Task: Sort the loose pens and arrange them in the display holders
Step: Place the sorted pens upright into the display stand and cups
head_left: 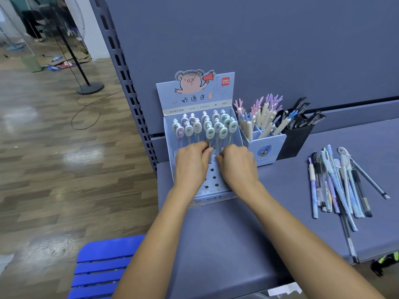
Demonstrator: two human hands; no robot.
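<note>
**Blue-grey shelf, two hands at the pen box**

Blue-grey is the colour of the shelf (pixel 216 234) and of the wall behind it. Both bare arms reach forward over the shelf to a paper pen box (pixel 194 98) with a pink pig on its back card.

The left hand (pixel 191 165) and the right hand (pixel 237 165) sit side by side, very near each other, over the front part of the box. Just past the fingertips are the standing pens (pixel 210 132), packed in rows with white oval tops. The left hand's fingers are curled in and pinch a thin pen stem. The right hand's fingers are curled too, and their tips pinch a stem between the two hands. Round holes in the box floor show between the wrists.

Right of the right hand stands a light blue cup (pixel 265 152) full of pens with branchy pink and purple tops. A black cup (pixel 295 137) with dark pens touches it on the far side. Further right, well apart from the hands, the loose pens (pixel 336 186) lie in a pile flat on the shelf.

Left of the left hand, the shelf ends and a wood floor (pixel 54 147) shows. A blue stool (pixel 103 266) stands below the left arm. A black fan stand (pixel 89 87) is far off to the left.
</note>
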